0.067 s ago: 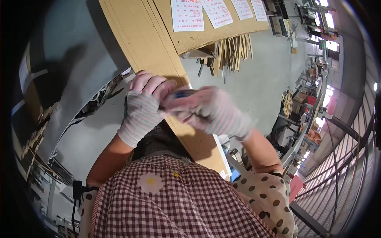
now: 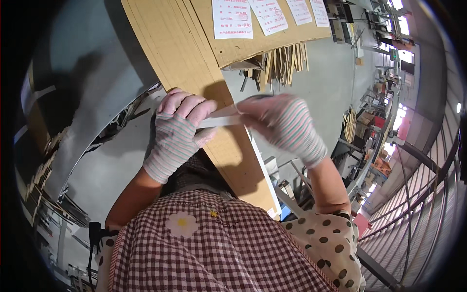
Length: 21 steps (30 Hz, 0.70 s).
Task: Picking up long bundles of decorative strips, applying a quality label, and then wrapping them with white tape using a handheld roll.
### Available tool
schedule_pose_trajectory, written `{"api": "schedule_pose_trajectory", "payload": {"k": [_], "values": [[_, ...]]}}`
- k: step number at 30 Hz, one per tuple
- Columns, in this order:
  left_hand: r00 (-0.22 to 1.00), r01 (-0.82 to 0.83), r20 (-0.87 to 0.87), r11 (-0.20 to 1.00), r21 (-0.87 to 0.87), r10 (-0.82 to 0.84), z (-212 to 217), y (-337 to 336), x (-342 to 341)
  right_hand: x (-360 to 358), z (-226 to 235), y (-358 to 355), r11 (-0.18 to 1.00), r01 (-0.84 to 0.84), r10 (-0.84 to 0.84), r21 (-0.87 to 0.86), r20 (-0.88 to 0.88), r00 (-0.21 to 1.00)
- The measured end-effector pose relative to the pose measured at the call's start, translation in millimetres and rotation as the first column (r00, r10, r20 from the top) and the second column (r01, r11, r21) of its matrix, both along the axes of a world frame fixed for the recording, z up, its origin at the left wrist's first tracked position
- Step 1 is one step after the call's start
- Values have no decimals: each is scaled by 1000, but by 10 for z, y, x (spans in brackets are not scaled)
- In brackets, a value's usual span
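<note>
Both gloved hands, left (image 2: 177,131) and right (image 2: 282,124), pinch a pale strip (image 2: 219,119) above the cardboard (image 2: 189,53); slick gloves could let it slip.

Both gloved hands raised, L hand (image 2: 177,134) fingers curled shut, R hand (image 2: 282,124) pinching, blurred.

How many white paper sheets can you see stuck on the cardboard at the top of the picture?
4. White sheets lie in a row on the cardboard: leftmost, second, third, rightmost. All run past the top edge; more may lie outside view.
</note>
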<state>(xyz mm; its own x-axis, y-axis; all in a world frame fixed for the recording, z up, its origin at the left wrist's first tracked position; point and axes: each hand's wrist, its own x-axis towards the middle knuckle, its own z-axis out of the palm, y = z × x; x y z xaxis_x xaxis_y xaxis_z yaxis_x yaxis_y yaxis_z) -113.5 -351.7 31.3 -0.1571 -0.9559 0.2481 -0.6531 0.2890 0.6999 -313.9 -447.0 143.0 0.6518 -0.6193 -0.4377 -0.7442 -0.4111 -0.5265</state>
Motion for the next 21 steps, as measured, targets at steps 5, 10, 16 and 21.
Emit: {"api": "schedule_pose_trajectory", "payload": {"k": [5,10,16,21], "values": [[984,-125,-130,991,-44,119,-42,-9,-40,-186,-1015,-89,977,-54,-33,-205,-396,918],[268,-58,-763,801,596,588,-413,-60,147,-58,-1377,-6,741,516,-660,430,325,677],[386,264,-740,703,660,550,-424,819,-254,-659,-822,435,802,381,-455,460,59,889],[396,-148,-636,729,668,663,-348,759,-115,-711,-445,446,894,393,-441,213,271,856]]}}
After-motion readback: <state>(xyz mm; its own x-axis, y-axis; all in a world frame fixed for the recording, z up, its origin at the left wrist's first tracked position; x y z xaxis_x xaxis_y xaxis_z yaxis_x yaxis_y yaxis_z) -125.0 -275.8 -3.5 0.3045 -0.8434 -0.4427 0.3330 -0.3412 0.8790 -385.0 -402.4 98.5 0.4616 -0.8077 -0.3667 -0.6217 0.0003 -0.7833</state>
